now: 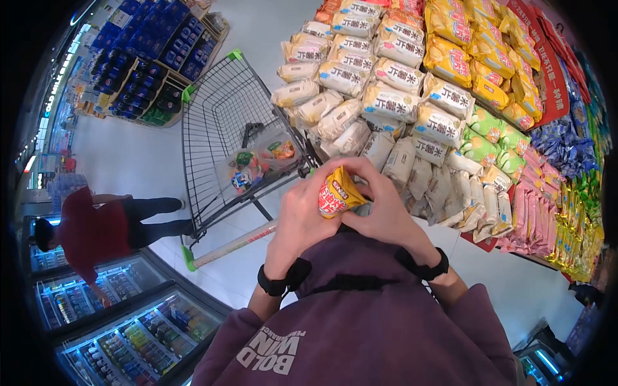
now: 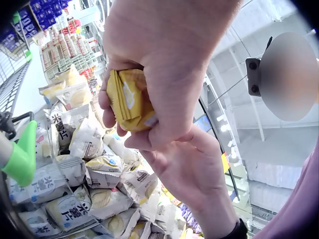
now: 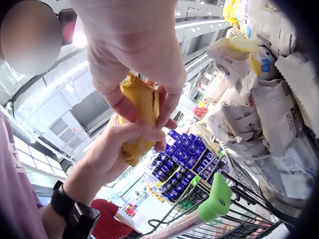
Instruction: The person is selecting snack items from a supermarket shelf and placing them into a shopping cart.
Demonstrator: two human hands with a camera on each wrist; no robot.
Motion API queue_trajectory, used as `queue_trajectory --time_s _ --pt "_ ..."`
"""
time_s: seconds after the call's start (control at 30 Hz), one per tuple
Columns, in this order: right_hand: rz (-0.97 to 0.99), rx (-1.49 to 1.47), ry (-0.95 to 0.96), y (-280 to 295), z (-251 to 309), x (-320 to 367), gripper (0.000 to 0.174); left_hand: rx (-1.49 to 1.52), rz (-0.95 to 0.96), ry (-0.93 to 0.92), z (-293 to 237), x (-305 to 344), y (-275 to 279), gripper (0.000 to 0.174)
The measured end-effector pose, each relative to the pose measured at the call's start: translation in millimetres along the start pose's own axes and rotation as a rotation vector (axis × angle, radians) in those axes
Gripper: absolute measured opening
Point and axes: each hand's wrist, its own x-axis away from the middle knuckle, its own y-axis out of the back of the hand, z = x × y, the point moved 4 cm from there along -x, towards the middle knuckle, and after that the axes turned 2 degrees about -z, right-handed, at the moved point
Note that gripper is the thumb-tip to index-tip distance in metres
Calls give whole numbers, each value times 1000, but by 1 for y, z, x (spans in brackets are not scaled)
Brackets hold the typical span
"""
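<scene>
A small yellow snack packet (image 1: 340,192) with red and white print is held between both hands in front of the chest. My left hand (image 1: 301,209) grips it from the left side, its fingers curled round the wrapper (image 2: 130,99) in the left wrist view. From the other side my right hand (image 1: 380,209) pinches it, with the thumb and fingers on the yellow wrapper (image 3: 142,102) in the right wrist view. The packet's crimped end shows between the fingers of the left hand. Parts of its middle are hidden behind the fingers.
A wire shopping cart (image 1: 219,122) with green corners holds a few bagged goods (image 1: 248,170). Piled white snack bags (image 1: 389,103) and yellow bags (image 1: 450,58) cover the display ahead. A person in red (image 1: 96,219) stands by glass-topped freezers (image 1: 129,334) at left.
</scene>
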Motion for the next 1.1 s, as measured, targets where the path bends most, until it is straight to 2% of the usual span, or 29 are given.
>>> queue_trajectory --time_s 0.07,0.17,0.3,0.4,0.43,0.53,0.63,0.73,0.77,0.87,0.97,1.1 --pt "26 52 -30 4 2 8 60 72 65 63 -1 7 -7 72" --pt "19 121 -54 16 16 15 63 159 104 28 -8 2 -15 71" --pt "53 178 -18 31 20 15 66 -20 270 50 -17 -10 -21 68" --pt "76 205 -1 31 15 13 67 -140 309 16 -16 -12 -20 66" --pt "84 236 2 30 14 12 64 -139 306 4 -11 -9 -21 61" --pt "97 310 63 26 8 14 63 -124 290 -10 -12 -3 -16 63" --pt "125 237 64 24 5 9 59 -90 286 -17 -15 1 -6 63" --pt "90 205 38 25 4 5 56 -130 146 -96 -18 5 5 65" --pt "76 158 44 24 3 3 53 -153 130 -90 -20 5 8 59" --pt "109 236 85 17 3 2 53 -233 133 -15 -12 13 5 62" --pt "212 224 77 13 -2 0 52 -279 191 93 -13 21 0 57" --pt "308 214 42 5 -6 3 53 -287 303 175 -4 33 -4 67"
